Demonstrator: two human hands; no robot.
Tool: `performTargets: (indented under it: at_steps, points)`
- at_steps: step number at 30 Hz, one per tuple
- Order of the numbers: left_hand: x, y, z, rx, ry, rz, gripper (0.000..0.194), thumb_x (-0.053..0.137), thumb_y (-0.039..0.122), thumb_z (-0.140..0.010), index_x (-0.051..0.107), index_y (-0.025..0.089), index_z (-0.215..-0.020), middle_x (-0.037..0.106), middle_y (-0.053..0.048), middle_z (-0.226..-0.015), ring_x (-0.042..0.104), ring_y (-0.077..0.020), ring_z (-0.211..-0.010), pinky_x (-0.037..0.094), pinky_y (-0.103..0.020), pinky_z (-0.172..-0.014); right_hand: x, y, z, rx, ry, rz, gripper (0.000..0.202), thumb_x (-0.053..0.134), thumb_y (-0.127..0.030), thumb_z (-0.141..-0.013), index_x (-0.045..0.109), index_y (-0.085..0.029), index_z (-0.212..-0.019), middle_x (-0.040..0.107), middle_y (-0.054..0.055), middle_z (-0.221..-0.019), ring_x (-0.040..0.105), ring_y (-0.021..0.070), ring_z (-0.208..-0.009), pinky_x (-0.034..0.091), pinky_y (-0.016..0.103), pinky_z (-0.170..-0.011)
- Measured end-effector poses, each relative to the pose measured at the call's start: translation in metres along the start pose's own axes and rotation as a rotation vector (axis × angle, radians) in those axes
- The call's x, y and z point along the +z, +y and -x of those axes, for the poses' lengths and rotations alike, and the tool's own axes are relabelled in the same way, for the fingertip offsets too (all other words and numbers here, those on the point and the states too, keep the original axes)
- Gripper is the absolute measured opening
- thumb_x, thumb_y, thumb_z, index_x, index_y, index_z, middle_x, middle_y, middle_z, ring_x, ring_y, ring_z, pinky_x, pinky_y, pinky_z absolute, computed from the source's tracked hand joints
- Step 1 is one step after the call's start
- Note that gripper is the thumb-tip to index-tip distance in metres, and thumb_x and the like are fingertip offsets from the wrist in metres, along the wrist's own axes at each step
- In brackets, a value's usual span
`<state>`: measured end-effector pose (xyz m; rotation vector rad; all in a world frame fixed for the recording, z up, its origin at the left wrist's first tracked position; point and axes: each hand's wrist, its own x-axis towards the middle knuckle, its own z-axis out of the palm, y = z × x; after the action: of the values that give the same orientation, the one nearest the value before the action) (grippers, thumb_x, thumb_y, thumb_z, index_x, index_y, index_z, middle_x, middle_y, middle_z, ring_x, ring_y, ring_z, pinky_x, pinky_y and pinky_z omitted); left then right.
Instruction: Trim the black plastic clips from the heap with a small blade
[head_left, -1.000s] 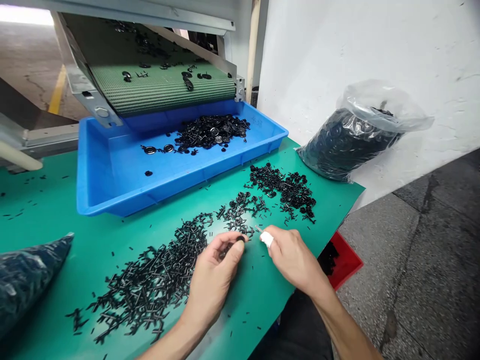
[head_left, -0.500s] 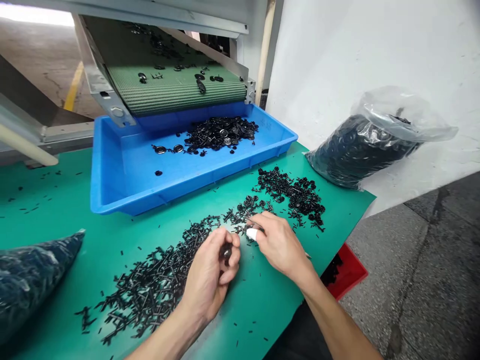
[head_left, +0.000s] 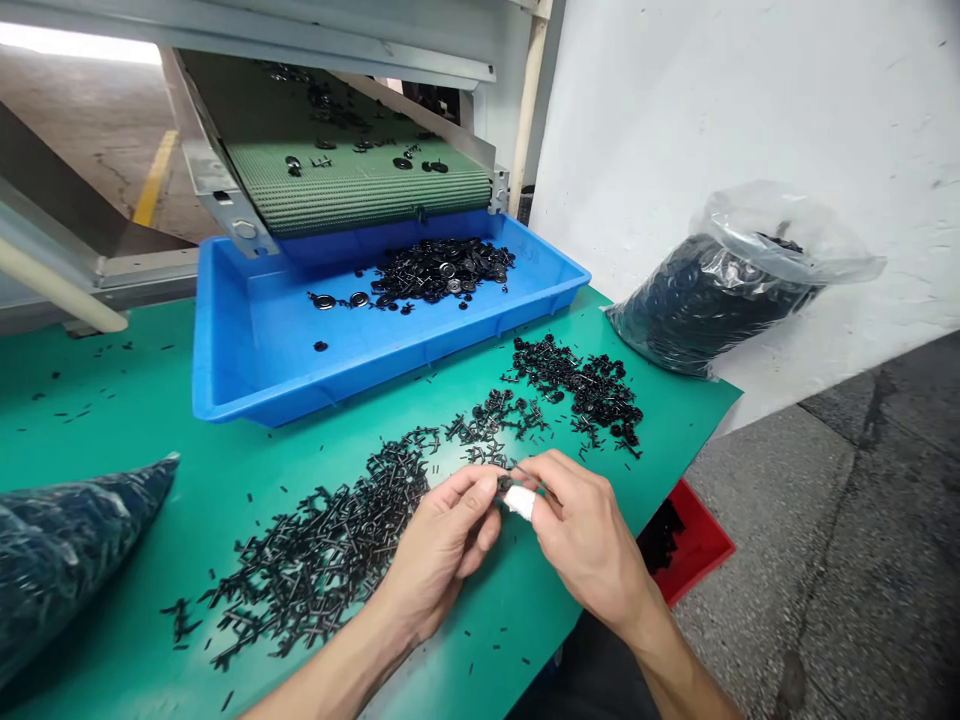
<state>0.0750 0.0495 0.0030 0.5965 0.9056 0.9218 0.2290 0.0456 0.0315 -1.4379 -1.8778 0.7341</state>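
My left hand [head_left: 450,535] is closed, thumb and fingers pinching a small black plastic part [head_left: 505,483]. Touching the same part from the other side is my right hand [head_left: 581,525], its fingers bent in a pinch and a white wrap [head_left: 520,502] on one digit. The part's exact shape is mostly hidden by the fingertips. Left of and behind my left hand spreads a heap of thin branched black plastic pieces [head_left: 322,560]. Beyond both hands lies a pile of small round black parts [head_left: 581,385], some with stems.
A blue tray [head_left: 375,375] holding black discs stands under the end of a green conveyor belt [head_left: 360,190]. Filled clear bags sit at the right [head_left: 712,290] and left [head_left: 75,550] of the green table [head_left: 420,680]. A red bin [head_left: 694,550] is below the right edge.
My hands have come together, the right moving toward the left, and both now meet at the small black part. On the belt, a disc near the end has gone from its place.
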Motion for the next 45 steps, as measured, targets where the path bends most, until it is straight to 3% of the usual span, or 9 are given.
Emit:
performTargets:
  at_steps: [5, 8, 12, 15, 22, 27, 35, 42, 45]
  points:
    - [-0.001, -0.002, -0.001, 0.021, -0.013, -0.037, 0.031, 0.066, 0.046, -0.085, 0.069, 0.015, -0.086, 0.046, 0.006, -0.049, 0.021, -0.0038, -0.039, 0.011, -0.018, -0.038, 0.006, 0.000, 0.003, -0.080, 0.005, 0.003, 0.044, 0.042, -0.002, -0.086, 0.067, -0.029, -0.111, 0.064, 0.000, -0.096, 0.061, 0.0152, -0.088, 0.048, 0.028, -0.078]
    - [-0.001, -0.002, -0.001, 0.023, -0.026, -0.044, 0.033, 0.069, 0.045, -0.084, 0.072, 0.015, -0.097, 0.052, 0.004, -0.052, 0.025, -0.0042, -0.039, 0.012, -0.018, -0.038, 0.009, -0.002, 0.008, -0.070, 0.077, 0.083, 0.037, 0.041, -0.006, -0.089, 0.068, -0.025, -0.106, 0.062, 0.003, -0.093, 0.062, 0.0166, -0.084, 0.050, 0.029, -0.078]
    - [-0.002, -0.003, -0.002, 0.005, 0.011, -0.017, 0.035, 0.076, 0.039, -0.078, 0.073, 0.016, -0.104, 0.056, 0.002, -0.055, 0.029, -0.0035, -0.040, 0.014, -0.016, -0.037, 0.003, -0.006, 0.015, -0.073, -0.015, 0.198, 0.046, 0.036, -0.004, -0.086, 0.060, -0.022, -0.120, 0.061, 0.007, -0.101, 0.063, 0.0189, -0.085, 0.053, 0.032, -0.075]
    - [-0.004, -0.004, -0.003, 0.017, 0.048, -0.014, 0.034, 0.079, 0.038, -0.076, 0.073, 0.017, -0.102, 0.060, 0.000, -0.061, 0.034, -0.0036, -0.042, 0.017, -0.015, -0.037, -0.002, -0.003, 0.019, -0.115, 0.010, 0.312, 0.046, 0.031, -0.004, -0.089, 0.052, -0.015, -0.128, 0.065, 0.010, -0.100, 0.065, 0.0220, -0.087, 0.053, 0.034, -0.074]
    - [-0.004, -0.007, -0.002, 0.030, 0.084, -0.005, 0.034, 0.080, 0.040, -0.075, 0.075, 0.016, -0.098, 0.050, 0.005, -0.051, 0.028, -0.0026, -0.041, 0.014, -0.017, -0.038, 0.001, -0.001, 0.026, -0.117, -0.029, 0.473, 0.028, 0.037, -0.005, -0.091, 0.060, -0.019, -0.099, 0.063, 0.005, -0.078, 0.061, 0.0230, -0.073, 0.043, 0.033, -0.063]
    - [-0.004, -0.008, -0.002, 0.027, 0.100, -0.034, 0.038, 0.080, 0.042, -0.074, 0.074, 0.015, -0.099, 0.049, 0.006, -0.050, 0.028, -0.0032, -0.041, 0.013, -0.018, -0.039, 0.006, -0.003, 0.024, -0.144, -0.003, 0.526, 0.031, 0.039, -0.004, -0.091, 0.059, -0.017, -0.110, 0.061, 0.006, -0.083, 0.058, 0.0234, -0.077, 0.041, 0.034, -0.064]
    - [-0.005, -0.012, 0.000, 0.049, 0.142, -0.170, 0.045, 0.079, 0.045, -0.073, 0.069, 0.015, -0.104, 0.049, 0.007, -0.049, 0.032, -0.0055, -0.043, 0.018, -0.019, -0.042, 0.020, -0.003, 0.026, -0.120, 0.075, 0.559, 0.025, 0.040, -0.007, -0.094, 0.058, -0.020, -0.104, 0.060, 0.003, -0.082, 0.055, 0.0200, -0.075, 0.033, 0.031, -0.065]
    - [-0.006, -0.010, 0.000, 0.103, 0.092, -0.355, 0.040, 0.068, 0.048, -0.084, 0.063, 0.016, -0.107, 0.047, 0.008, -0.053, 0.033, -0.0071, -0.046, 0.022, -0.020, -0.043, -0.003, 0.007, 0.005, 0.086, -0.320, 0.198, 0.025, 0.044, -0.006, -0.088, 0.050, -0.021, -0.069, 0.052, -0.007, -0.058, 0.045, 0.0101, -0.056, 0.026, 0.025, -0.057]
    - [-0.005, -0.010, -0.001, 0.088, 0.115, -0.273, 0.036, 0.062, 0.048, -0.088, 0.059, 0.019, -0.110, 0.046, 0.009, -0.054, 0.030, -0.0071, -0.045, 0.020, -0.020, -0.041, -0.008, 0.014, -0.009, 0.126, -0.298, 0.275, 0.023, 0.044, -0.006, -0.085, 0.050, -0.021, -0.068, 0.048, -0.007, -0.054, 0.040, 0.0097, -0.052, 0.022, 0.025, -0.053]
